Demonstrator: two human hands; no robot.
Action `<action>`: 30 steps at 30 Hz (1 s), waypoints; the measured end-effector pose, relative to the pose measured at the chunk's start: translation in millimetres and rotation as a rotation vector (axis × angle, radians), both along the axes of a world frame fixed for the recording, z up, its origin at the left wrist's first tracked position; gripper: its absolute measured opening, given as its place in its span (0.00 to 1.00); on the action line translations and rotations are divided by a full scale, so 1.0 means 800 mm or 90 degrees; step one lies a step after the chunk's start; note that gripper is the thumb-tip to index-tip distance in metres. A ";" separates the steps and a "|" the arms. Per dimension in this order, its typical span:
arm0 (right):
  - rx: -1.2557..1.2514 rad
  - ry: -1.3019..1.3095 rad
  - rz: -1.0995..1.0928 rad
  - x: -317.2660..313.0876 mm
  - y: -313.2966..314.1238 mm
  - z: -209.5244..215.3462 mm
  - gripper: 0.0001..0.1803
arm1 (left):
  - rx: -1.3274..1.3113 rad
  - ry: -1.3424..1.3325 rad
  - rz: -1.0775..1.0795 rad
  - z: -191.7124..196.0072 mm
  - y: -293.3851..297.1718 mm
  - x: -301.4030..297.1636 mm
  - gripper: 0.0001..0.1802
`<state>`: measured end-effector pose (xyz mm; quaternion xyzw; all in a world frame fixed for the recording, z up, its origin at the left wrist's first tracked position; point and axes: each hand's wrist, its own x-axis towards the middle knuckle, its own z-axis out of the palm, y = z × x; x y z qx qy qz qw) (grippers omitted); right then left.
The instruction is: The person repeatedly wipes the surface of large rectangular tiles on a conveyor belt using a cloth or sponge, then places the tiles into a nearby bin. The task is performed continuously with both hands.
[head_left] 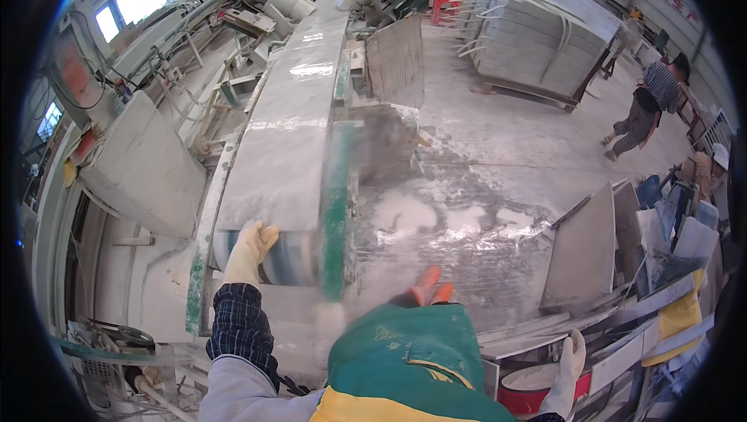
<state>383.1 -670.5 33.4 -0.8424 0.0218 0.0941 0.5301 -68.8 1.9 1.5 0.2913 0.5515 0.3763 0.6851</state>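
Lying along the conveyor, a long, pale, glossy slab stretches from near to far on the left. At its near edge is the gloved left hand, its fingers bent toward the slab's corner; whether they grip it, I cannot tell. Just nearer, a blue-grey band shows beyond the slab's end. On the near right, the gloved right hand is beside pale strips and a red tub; its grasp is unclear too. Farther right, thin panels lean upright, and beyond them a person is near stacked slabs.
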 end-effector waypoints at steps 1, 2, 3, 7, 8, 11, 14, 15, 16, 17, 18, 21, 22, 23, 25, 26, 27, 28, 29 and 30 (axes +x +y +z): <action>-0.001 0.004 -0.005 -0.004 0.002 0.005 0.25 | -0.028 -0.069 0.106 -0.008 0.004 0.006 0.20; -0.005 0.006 -0.009 -0.007 0.006 0.009 0.25 | -0.011 -0.086 0.153 -0.019 0.008 0.013 0.20; -0.003 -0.002 -0.011 -0.009 0.007 0.012 0.25 | -0.007 -0.106 0.198 -0.031 0.012 0.020 0.21; -0.062 -0.032 0.000 -0.010 -0.005 0.015 0.25 | 0.118 -0.127 0.181 -0.067 0.006 0.013 0.21; -0.081 -0.059 0.007 -0.009 -0.012 0.012 0.25 | 0.120 -0.123 0.117 -0.069 0.006 0.003 0.17; -0.345 -0.324 -0.109 -0.010 -0.037 0.007 0.21 | 0.248 -0.004 -0.010 -0.074 -0.003 -0.023 0.14; -0.450 -0.477 -0.133 -0.018 -0.040 0.001 0.23 | 0.358 0.409 0.035 -0.071 -0.009 -0.019 0.17; -0.396 -0.377 -0.155 -0.020 -0.033 -0.001 0.23 | 0.406 0.350 -0.023 -0.067 -0.014 -0.017 0.25; -0.460 -0.395 -0.083 -0.022 -0.032 0.004 0.24 | 0.551 0.406 -0.064 -0.064 -0.021 -0.013 0.25; -0.435 -0.472 -0.109 -0.023 -0.023 0.004 0.24 | 0.633 0.485 -0.112 -0.063 -0.026 -0.007 0.26; -0.453 -0.446 -0.126 -0.025 -0.020 0.009 0.25 | 0.704 0.575 -0.174 -0.056 -0.030 -0.003 0.27; -0.497 -0.461 -0.180 -0.019 -0.024 0.026 0.28 | 0.874 0.765 -0.325 -0.040 -0.029 0.014 0.28; -0.509 -0.438 -0.225 -0.017 -0.031 0.029 0.29 | 0.914 0.814 -0.349 -0.033 -0.026 0.020 0.29; -0.552 -0.383 -0.259 -0.018 -0.040 0.031 0.30 | 0.949 0.855 -0.366 -0.028 -0.024 0.026 0.30; -0.635 -0.355 -0.322 -0.021 -0.060 0.028 0.31 | 1.002 0.928 -0.378 -0.020 -0.020 0.041 0.31; -0.606 -0.381 -0.317 -0.024 -0.067 0.022 0.30 | 1.024 0.958 -0.381 -0.017 -0.018 0.048 0.31; -0.579 -0.364 -0.344 -0.028 -0.074 0.016 0.30 | 1.049 0.987 -0.379 -0.016 -0.017 0.055 0.32; -0.649 -0.464 -0.337 -0.029 -0.076 0.009 0.28 | 1.071 1.010 -0.379 -0.014 -0.014 0.062 0.33; -0.707 -0.463 -0.339 -0.029 -0.076 0.003 0.27 | 1.096 1.033 -0.373 -0.014 -0.012 0.069 0.33; -0.708 -0.448 -0.352 -0.032 -0.077 -0.001 0.28 | 1.117 1.043 -0.372 -0.013 -0.009 0.074 0.34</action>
